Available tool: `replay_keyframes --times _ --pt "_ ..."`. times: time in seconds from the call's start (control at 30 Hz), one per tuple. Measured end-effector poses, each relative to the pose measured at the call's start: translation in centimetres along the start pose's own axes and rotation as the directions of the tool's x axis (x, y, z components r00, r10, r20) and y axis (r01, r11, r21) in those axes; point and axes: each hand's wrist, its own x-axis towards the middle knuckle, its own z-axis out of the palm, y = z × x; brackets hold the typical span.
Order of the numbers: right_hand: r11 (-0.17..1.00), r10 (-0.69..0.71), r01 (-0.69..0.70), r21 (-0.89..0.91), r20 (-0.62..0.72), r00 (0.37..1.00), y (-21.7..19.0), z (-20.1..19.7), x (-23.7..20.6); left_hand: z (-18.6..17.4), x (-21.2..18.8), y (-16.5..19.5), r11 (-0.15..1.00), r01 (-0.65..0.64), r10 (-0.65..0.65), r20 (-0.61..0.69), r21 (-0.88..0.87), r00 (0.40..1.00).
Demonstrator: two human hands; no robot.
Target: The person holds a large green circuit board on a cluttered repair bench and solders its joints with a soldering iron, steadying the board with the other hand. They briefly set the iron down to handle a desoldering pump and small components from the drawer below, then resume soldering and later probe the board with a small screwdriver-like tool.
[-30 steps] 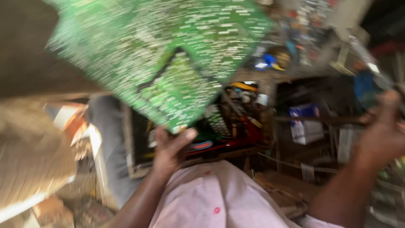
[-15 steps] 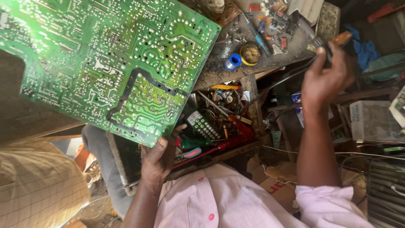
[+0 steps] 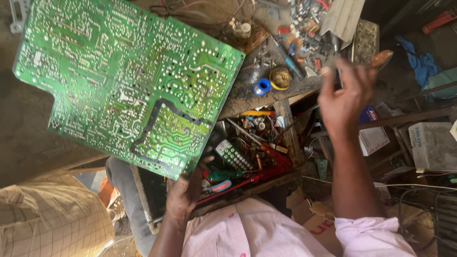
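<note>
A large green circuit board (image 3: 128, 83), solder side up, fills the upper left of the head view. My left hand (image 3: 186, 190) grips its near corner from below and holds it tilted above the bench. My right hand (image 3: 343, 97) is raised to the right and is shut on a thin tool with an orange handle (image 3: 381, 58), its shaft blurred between the fingers. An open drawer (image 3: 247, 152) lies under the board's corner, holding a remote control, red-handled tools and loose parts.
The dark workbench top (image 3: 266, 66) carries a blue solder spool (image 3: 262, 86), a round yellow tin (image 3: 280, 77), a blue screwdriver and scattered small parts. Boxes and cables crowd the right side. A checked cloth (image 3: 52, 219) sits at lower left.
The view has steadied from a blur. The board has shifted right and now shows whole. My right hand has moved left and lower with the orange-handled tool.
</note>
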Motion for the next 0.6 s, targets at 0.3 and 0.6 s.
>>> replay_keyframes --times 0.3,0.6 --pt "0.998 0.048 -0.031 -0.061 0.310 0.949 -2.7 1.6 1.3 -0.1 0.4 0.0 0.998 0.060 -0.059 -0.044 0.022 0.997" --pt "0.984 0.081 -0.082 0.158 0.011 0.997 -2.0 1.3 1.8 -0.4 0.2 0.0 0.997 0.073 -0.071 -0.041 0.036 0.997"
